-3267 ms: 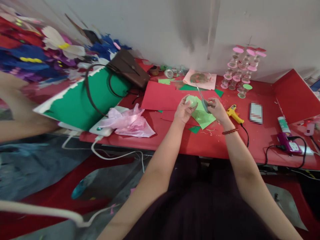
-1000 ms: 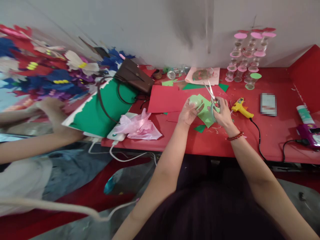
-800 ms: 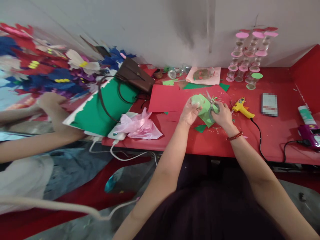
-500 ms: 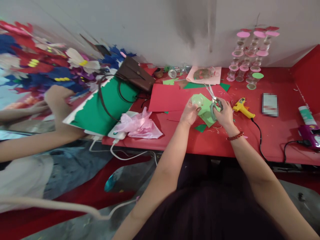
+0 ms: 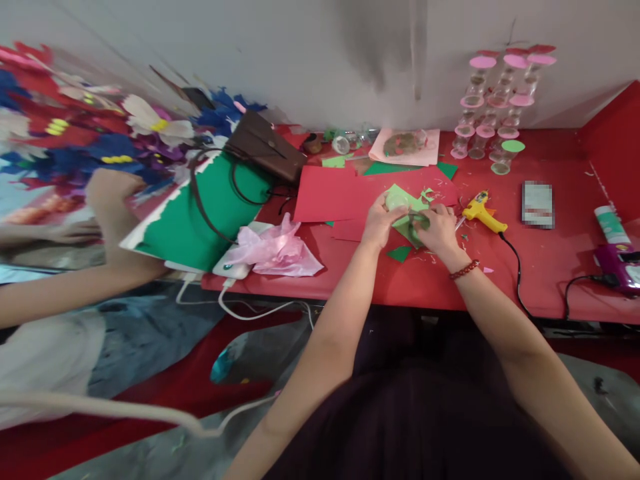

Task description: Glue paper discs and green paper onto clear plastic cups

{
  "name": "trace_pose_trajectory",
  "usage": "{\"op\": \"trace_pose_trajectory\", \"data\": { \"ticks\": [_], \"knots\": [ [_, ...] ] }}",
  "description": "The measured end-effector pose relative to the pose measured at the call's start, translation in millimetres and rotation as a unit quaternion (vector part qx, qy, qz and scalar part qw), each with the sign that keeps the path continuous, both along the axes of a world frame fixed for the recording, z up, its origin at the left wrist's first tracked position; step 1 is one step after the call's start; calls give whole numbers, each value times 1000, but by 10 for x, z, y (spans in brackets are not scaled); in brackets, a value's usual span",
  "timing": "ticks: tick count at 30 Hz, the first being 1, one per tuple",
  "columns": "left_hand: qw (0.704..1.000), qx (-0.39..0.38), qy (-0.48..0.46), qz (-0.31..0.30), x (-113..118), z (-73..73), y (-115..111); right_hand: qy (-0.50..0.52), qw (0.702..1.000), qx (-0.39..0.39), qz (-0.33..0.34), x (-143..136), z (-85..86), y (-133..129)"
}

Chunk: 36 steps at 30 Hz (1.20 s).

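Note:
My left hand (image 5: 379, 223) is closed on a small clear plastic cup with a light green round face (image 5: 399, 202), holding it above the red table. In my right hand (image 5: 437, 233) are scissors with grey-green handles (image 5: 418, 229). Their blades are mostly hidden by the hand, and a silver tip shows on its right side. The right fingertips are close to the cup's edge; whether they touch it I cannot tell. Under both hands lies a light green paper sheet (image 5: 400, 230), with curled green trimmings (image 5: 427, 195) just beyond.
A yellow glue gun (image 5: 483, 212) lies right of my hands. Stacked cups with pink discs (image 5: 484, 130) stand at the back. Red paper sheets (image 5: 325, 193), a pink plastic bag (image 5: 280, 250) and a brown bag (image 5: 267, 150) lie left. Another person's arm (image 5: 115, 267) is at far left.
The scissors have turned: blades that pointed up and away now lie mostly behind my right hand. My right hand has moved left, closer to the cup. Curled green trimmings now show beyond the hands.

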<state>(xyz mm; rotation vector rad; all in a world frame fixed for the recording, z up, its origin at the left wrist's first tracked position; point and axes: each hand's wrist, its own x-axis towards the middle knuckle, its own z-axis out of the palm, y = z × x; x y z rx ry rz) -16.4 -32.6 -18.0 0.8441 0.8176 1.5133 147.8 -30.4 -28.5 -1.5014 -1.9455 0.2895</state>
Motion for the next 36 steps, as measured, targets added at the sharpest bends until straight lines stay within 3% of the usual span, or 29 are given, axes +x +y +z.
{"op": "trace_pose_trajectory", "data": {
  "ticks": [3,7,12,18,26,31,33,36],
  "knots": [
    [999,8,48,-17,37,-18,-17,134,990,-3,40,5,65,19],
    [993,23,100,-64,82,2,-67,310,939,-73,129,-4,95,33],
    [994,13,93,-51,106,-1,-72,411,885,-162,145,-7,107,40],
    [997,18,42,-59,116,15,-68,479,849,-165,149,15,107,84],
    [998,15,4,-53,101,21,-93,470,855,-166,145,13,171,32],
    [997,-29,-19,-63,80,27,-107,463,861,-162,135,2,179,22],
    [997,-28,-28,-64,78,35,-115,435,878,-147,132,6,179,23],
    [997,-18,-40,-60,75,49,-120,317,939,-92,96,38,177,25]
  ]
}}
